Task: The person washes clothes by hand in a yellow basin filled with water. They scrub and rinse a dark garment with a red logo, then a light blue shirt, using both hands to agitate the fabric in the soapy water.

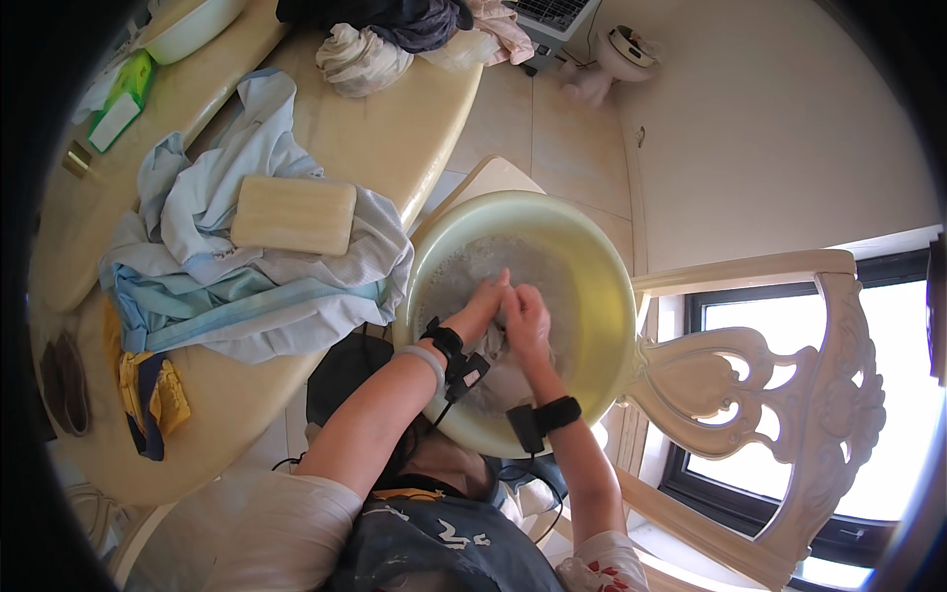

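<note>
A pale yellow-green plastic basin (599, 311) of cloudy, sudsy water (473, 259) stands before me on a chair seat. Over the water my left hand (484, 302) and my right hand (528, 322) press together, knuckles close to each other. Both grip a wet whitish cloth (510, 374), which hangs down between my wrists into the water. My fingers hide its upper part. On the table to the left, a large yellowish bar of soap (294, 214) rests on a crumpled light-blue and grey garment (244, 307).
The stone-like table (222, 414) carries a yellow and navy cloth (154, 399), bundled clothes (366, 59), a green package (122, 103) and a white basin (194, 33). A carved chair back (695, 370) rises at right, before a bright window. Cables hang from my wristbands.
</note>
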Motion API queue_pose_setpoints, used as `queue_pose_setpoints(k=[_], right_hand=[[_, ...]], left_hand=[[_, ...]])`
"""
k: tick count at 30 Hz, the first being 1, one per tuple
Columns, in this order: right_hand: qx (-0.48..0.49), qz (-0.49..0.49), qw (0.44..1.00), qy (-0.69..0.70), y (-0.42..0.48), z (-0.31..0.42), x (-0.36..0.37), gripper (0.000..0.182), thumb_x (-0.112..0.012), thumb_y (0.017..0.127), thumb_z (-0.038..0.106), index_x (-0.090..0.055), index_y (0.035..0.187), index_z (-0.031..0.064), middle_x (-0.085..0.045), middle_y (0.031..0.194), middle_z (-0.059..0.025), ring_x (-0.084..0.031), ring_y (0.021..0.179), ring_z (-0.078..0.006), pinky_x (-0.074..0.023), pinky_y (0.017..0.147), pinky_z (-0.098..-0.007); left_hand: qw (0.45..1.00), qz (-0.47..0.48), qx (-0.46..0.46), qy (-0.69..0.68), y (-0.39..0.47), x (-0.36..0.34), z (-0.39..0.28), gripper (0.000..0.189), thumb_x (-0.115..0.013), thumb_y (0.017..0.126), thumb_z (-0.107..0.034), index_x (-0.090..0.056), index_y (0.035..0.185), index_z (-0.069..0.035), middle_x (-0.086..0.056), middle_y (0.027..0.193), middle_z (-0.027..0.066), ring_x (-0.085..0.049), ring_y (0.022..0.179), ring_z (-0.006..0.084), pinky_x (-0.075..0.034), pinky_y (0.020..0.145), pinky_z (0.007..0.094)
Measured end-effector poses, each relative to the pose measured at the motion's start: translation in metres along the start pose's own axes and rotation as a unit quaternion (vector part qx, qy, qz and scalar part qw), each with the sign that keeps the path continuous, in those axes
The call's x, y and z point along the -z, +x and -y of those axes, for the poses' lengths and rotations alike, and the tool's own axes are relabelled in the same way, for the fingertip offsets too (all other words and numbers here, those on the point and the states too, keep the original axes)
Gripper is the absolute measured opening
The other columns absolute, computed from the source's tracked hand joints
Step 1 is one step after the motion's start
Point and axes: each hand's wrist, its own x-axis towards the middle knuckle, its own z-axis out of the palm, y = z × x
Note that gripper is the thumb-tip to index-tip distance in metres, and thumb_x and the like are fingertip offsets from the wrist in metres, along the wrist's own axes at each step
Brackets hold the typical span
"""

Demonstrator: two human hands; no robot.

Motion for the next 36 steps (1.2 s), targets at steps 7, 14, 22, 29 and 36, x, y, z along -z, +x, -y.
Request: queue_pose_setpoints(k=[7, 14, 22, 29, 36], right_hand=[[-0.103, -0.124, 0.979, -0.122, 0.026, -0.045, 0.003, 0.031, -0.051, 0.085, 0.028, -0.052, 0.069, 0.0012, -0.051, 0.065, -0.017, -0.051, 0.062, -0.0365, -0.0401, 0.057, -0.0428], [0.034, -0.049, 0.989, -0.132, 0.001, 0.002, -0.014, 0.033, -0.049, 0.088, 0.027, -0.055, 0.069, 0.0005, -0.054, 0.071, -0.0175, -0.053, 0.063, -0.0338, -0.0423, 0.059, -0.0375], [-0.143, 0.116, 0.974, 0.128, 0.033, -0.079, 0.044, 0.026, -0.065, 0.074, 0.024, -0.063, 0.082, -0.0012, -0.061, 0.069, -0.0095, -0.058, 0.064, -0.018, -0.0448, 0.06, -0.0325], [-0.119, -0.1, 0.988, 0.02, 0.048, -0.081, 0.085, 0.015, -0.063, 0.06, 0.006, -0.062, 0.075, 0.0037, -0.059, 0.065, -0.0074, -0.056, 0.062, -0.0175, -0.0438, 0.061, -0.0294], [-0.011, 0.138, 0.96, -0.242, 0.025, -0.08, 0.051, 0.028, -0.063, 0.067, 0.018, -0.055, 0.091, 0.0061, -0.059, 0.09, -0.0163, -0.058, 0.082, -0.0353, -0.0462, 0.069, -0.0414]], left_hand=[[0.991, 0.109, -0.024, 0.069, -0.025, -0.02, -0.01, 0.054, -0.046, 0.084, -0.051, -0.058, 0.098, 0.0, -0.059, 0.095, 0.0085, -0.05, 0.082, 0.0169, -0.041, 0.07, 0.0329], [0.996, 0.043, -0.045, -0.068, -0.013, -0.006, 0.002, 0.048, -0.047, 0.086, -0.045, -0.061, 0.081, 0.001, -0.061, 0.081, 0.0095, -0.053, 0.067, 0.0174, -0.041, 0.06, 0.034], [0.972, 0.025, -0.141, 0.185, -0.016, -0.012, -0.033, 0.048, -0.062, 0.074, -0.048, -0.053, 0.085, -0.002, -0.056, 0.071, 0.0137, -0.056, 0.07, 0.0255, -0.043, 0.064, 0.0353], [0.743, -0.078, -0.29, 0.598, -0.035, -0.003, -0.021, 0.041, -0.067, 0.062, -0.027, -0.055, 0.094, -0.005, -0.055, 0.102, 0.0152, -0.054, 0.09, 0.0315, -0.043, 0.073, 0.0406], [0.845, -0.049, -0.241, 0.476, -0.028, -0.001, -0.035, 0.052, -0.068, 0.066, -0.04, -0.052, 0.101, -0.006, -0.053, 0.104, 0.0158, -0.055, 0.083, 0.0437, -0.045, 0.069, 0.0468]])
